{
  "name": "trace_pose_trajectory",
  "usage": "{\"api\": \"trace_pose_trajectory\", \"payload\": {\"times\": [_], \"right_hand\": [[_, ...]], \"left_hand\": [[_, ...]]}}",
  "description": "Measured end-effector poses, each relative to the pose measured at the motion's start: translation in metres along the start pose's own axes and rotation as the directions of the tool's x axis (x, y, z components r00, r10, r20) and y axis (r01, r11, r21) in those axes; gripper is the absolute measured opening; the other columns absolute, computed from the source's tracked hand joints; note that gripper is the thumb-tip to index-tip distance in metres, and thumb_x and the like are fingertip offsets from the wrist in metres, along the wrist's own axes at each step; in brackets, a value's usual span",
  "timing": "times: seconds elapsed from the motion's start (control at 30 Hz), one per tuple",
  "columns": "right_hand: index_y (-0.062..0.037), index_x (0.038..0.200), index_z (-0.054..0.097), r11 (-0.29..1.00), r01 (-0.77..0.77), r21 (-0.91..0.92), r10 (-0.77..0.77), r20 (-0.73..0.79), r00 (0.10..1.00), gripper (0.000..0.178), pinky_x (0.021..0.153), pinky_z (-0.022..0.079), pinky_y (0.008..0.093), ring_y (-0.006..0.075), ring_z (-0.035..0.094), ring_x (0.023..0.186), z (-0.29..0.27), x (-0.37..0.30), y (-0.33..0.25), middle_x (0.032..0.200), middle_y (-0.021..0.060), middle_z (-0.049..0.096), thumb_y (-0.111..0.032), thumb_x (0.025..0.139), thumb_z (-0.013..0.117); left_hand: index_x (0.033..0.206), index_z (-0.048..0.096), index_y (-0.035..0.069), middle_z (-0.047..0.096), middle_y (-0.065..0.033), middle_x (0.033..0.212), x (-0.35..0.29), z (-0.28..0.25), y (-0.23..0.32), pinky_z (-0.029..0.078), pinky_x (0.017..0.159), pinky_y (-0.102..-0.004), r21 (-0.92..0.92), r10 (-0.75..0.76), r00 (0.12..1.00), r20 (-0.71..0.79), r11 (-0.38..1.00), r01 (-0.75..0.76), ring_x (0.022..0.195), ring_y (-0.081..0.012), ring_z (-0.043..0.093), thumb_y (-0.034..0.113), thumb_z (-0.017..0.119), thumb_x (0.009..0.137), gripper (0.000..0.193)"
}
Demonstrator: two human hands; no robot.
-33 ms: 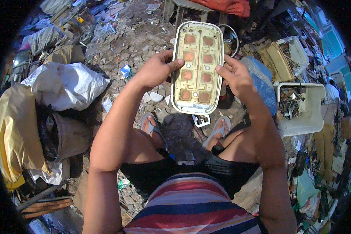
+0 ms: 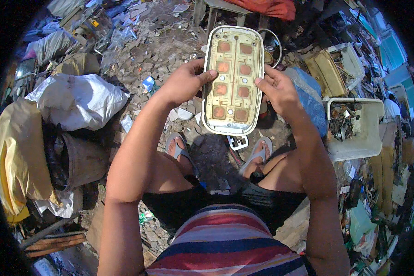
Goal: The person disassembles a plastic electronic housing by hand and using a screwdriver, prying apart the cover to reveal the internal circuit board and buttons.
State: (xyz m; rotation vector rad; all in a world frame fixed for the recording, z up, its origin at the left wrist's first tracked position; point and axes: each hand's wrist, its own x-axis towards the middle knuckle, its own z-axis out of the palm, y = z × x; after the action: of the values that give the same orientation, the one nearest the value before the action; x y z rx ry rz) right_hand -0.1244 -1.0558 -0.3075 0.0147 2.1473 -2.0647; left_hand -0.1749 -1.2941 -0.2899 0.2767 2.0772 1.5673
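Between my two hands, in front of my body, is an antenna panel (image 2: pixel 233 87), long and pale with rounded corners. Several square copper-coloured patches run along it in two columns, joined by thin raised tracks. My left hand (image 2: pixel 187 82) grips its left edge, the thumb lying on the front face. On the opposite edge my right hand (image 2: pixel 279 89) is closed, its thumb pressing near the rim. Most of the fingers of both hands are hidden behind the panel. Below it, a small white plastic frame (image 2: pixel 238 142) lies on the ground between my feet.
At the left are a white sack (image 2: pixel 80 101), a yellow sack (image 2: pixel 20 156) and a tipped bucket (image 2: pixel 88 161). To the right, a white bin (image 2: pixel 370 133) holds metal scraps beside a blue bag (image 2: pixel 303 94). A wooden stool (image 2: pixel 211 18) stands ahead. Rubble covers the ground.
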Motion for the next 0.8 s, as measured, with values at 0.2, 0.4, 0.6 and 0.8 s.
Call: {"api": "trace_pose_trajectory", "payload": {"times": [0.2, 0.4, 0.6, 0.8], "right_hand": [[0.001, 0.131, 0.044, 1.0, 0.02, 0.003, -0.02, 0.011, 1.0, 0.042, 0.072, 0.05, 0.026, 0.0129, 0.062, 0.085, 0.0038, -0.0017, -0.0052, 0.103, 0.0123, 0.065, -0.011, 0.092, 0.053], [0.002, 0.13, 0.045, 0.996, 0.001, -0.094, 0.001, 0.025, 1.0, 0.041, 0.072, 0.05, 0.0261, 0.013, 0.062, 0.086, 0.0003, -0.0006, -0.0065, 0.102, 0.0133, 0.065, -0.01, 0.092, 0.052], [0.0017, 0.129, 0.045, 0.998, 0.019, -0.059, -0.019, 0.005, 1.0, 0.04, 0.072, 0.051, 0.0274, 0.0135, 0.062, 0.085, 0.0026, -0.0015, -0.0065, 0.102, 0.0134, 0.065, -0.01, 0.092, 0.051], [0.0007, 0.129, 0.046, 0.995, -0.02, -0.1, 0.02, 0.002, 1.0, 0.039, 0.071, 0.051, 0.0277, 0.0133, 0.062, 0.084, -0.0006, -0.0011, -0.0057, 0.101, 0.0132, 0.065, -0.01, 0.092, 0.052]], "left_hand": [[0.116, 0.058, 0.005, 0.063, -0.004, 0.097, 0.0051, -0.0018, -0.0087, 0.049, 0.068, -0.0293, -0.003, 0.023, 1.0, 0.004, 1.0, -0.023, 0.082, -0.0122, 0.059, 0.03, 0.058, 0.091, 0.035], [0.117, 0.057, 0.005, 0.063, -0.0046, 0.099, 0.0083, -0.001, -0.0102, 0.05, 0.068, -0.03, 0.019, 0.036, 0.999, 0.006, 0.999, -0.036, 0.083, -0.0125, 0.059, 0.029, 0.057, 0.091, 0.035], [0.115, 0.058, 0.006, 0.063, -0.0036, 0.099, 0.0076, -0.0001, -0.0074, 0.051, 0.069, -0.0305, 0.004, 0.008, 1.0, 0.017, 1.0, -0.008, 0.085, -0.0125, 0.06, 0.03, 0.057, 0.091, 0.034], [0.119, 0.055, 0.001, 0.065, -0.01, 0.097, 0.0047, 0.0025, -0.0014, 0.051, 0.071, -0.0324, 0.004, 0.011, 1.0, -0.002, 1.0, -0.011, 0.083, -0.0164, 0.062, 0.027, 0.058, 0.091, 0.038]]}}
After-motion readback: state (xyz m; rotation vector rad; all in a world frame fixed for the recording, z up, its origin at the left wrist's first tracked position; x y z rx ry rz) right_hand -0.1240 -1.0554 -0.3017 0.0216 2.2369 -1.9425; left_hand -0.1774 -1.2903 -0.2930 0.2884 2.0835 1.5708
